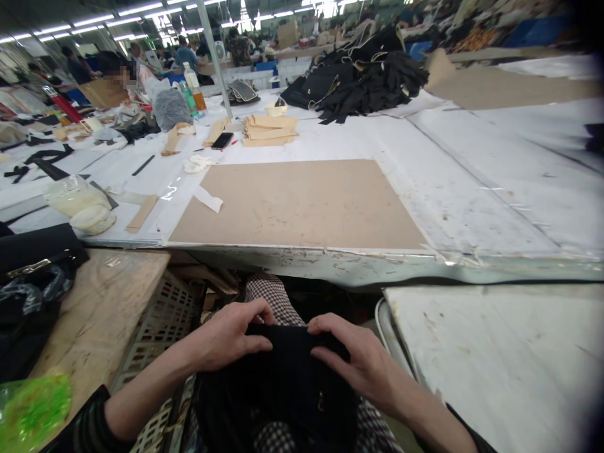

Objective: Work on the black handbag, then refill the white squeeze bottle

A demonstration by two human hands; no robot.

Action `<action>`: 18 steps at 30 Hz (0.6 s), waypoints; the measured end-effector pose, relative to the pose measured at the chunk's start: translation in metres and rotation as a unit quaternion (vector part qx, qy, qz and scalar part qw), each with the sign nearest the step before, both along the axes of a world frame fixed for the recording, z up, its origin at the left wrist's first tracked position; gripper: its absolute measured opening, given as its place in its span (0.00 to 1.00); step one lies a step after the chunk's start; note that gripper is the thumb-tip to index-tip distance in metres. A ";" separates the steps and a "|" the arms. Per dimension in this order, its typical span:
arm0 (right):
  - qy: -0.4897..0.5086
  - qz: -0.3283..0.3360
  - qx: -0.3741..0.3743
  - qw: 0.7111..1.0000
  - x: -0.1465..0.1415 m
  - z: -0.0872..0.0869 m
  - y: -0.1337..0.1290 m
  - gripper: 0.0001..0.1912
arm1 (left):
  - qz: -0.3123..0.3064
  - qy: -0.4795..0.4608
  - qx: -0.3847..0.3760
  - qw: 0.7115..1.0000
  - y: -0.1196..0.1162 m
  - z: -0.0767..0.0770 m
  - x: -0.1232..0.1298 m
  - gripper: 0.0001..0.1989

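Head view: L hand [226, 335] & R hand [358, 360] both gripping top edge of black fabric item [283, 393], resting on checked trousers [276, 296]. Plastic crate [160, 333] just left of L hand; cardboard sheet [297, 201] on table [472, 189] ahead, beyond hands.

The head-worn camera looks forward and down over the left hand [226, 336] and right hand [353, 358] toward a work table [472, 189].

Black fabric [283, 384] lies against black-and-white checked trousers [270, 296].
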State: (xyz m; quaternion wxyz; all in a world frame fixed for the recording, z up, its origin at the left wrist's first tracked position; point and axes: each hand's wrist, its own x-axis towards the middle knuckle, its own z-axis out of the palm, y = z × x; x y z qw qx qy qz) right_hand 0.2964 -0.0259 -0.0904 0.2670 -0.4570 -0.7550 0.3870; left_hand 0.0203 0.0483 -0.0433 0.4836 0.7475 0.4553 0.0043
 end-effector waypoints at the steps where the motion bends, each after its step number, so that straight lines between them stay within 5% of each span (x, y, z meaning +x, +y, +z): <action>1: -0.001 -0.014 -0.015 1.000 -0.001 -0.001 -0.002 0.09 | -0.001 -0.001 -0.001 1.000 0.000 0.000 -0.001 0.13; 10: -0.029 -0.077 -0.084 0.993 -0.007 0.005 -0.004 0.08 | -0.003 0.014 0.033 0.999 -0.003 0.000 0.001 0.11; 18: 0.060 -0.079 -0.105 0.990 -0.006 -0.006 -0.004 0.05 | -0.012 0.036 0.046 0.998 -0.008 0.006 0.004 0.10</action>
